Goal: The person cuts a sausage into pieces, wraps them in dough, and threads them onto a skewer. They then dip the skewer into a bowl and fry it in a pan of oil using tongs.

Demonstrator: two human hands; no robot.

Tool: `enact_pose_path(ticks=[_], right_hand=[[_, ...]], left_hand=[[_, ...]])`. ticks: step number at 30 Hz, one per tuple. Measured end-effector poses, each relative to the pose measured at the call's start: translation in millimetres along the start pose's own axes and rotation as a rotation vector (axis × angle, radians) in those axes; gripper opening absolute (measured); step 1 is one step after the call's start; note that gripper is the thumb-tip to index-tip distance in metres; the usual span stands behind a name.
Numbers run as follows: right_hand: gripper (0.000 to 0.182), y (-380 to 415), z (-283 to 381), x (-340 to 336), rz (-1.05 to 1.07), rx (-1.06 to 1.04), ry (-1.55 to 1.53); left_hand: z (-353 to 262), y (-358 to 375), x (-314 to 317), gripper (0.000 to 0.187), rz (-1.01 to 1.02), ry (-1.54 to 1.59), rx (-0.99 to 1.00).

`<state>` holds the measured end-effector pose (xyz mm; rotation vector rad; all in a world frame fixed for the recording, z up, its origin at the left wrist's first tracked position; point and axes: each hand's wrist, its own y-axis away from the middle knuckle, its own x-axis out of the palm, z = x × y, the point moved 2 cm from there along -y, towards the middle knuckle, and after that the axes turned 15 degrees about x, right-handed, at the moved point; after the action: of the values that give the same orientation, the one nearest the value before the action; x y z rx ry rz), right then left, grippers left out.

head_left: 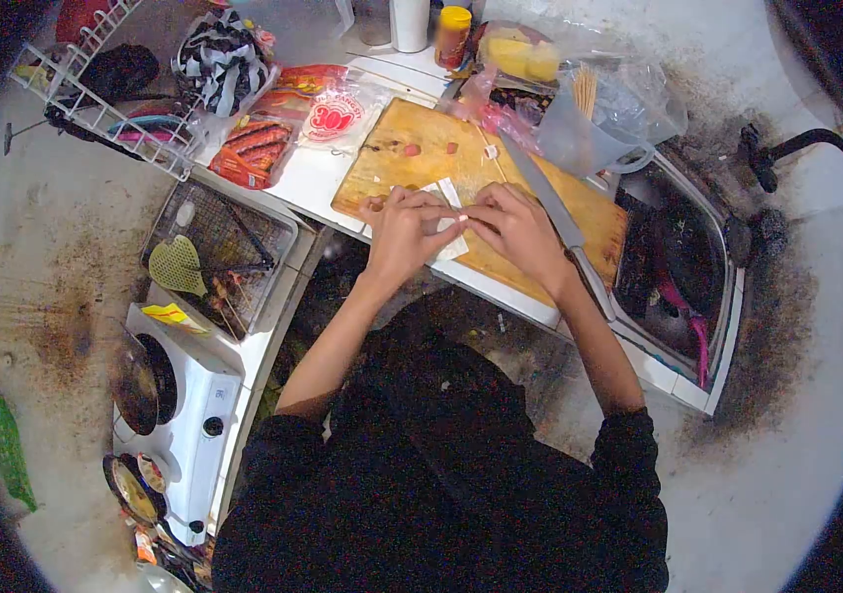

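Observation:
Both of my hands meet over the front edge of a wooden cutting board (pixel 382 158). The fingers of my left hand (pixel 410 232) and my right hand (pixel 515 229) are pinched together around a small whitish piece (pixel 462 219), too small to name. Under my fingers lies a pale flat strip (pixel 453 247), partly hidden by my left hand. Two small reddish pieces, one at the left (pixel 412 150) and one beside it (pixel 452 148), rest on the board. A large knife (pixel 543 188) lies slanting across the board, right of my right hand.
Packed sausages (pixel 253 148) and plastic bags (pixel 337 117) lie left of the board. Behind it stand a yellow-lidded jar (pixel 453 38) and a jug (pixel 575 138) with wooden skewers (pixel 585 91). A sink (pixel 674 252) is at the right, a stove (pixel 189 425) at the lower left.

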<state>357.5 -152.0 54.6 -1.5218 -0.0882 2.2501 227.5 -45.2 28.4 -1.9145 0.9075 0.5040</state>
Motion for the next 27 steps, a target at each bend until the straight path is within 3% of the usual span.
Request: enact_pose_path(ticks=[10,21,27], right_hand=[[0.015,-16,-5,6,-0.043,0.100,-0.182],[0.019,-20,-11,6,0.016,0.020,-0.115],[0.017,-32,-15,14,0.044,0.006,-0.114]], left_hand=[[5,-12,-6,0.020,0.051,-0.086,-0.021],[22,-8,0,0.022,-0.071,0.020,-0.082],[24,-2,7,0.016,-0.137,0.128,-0.024]])
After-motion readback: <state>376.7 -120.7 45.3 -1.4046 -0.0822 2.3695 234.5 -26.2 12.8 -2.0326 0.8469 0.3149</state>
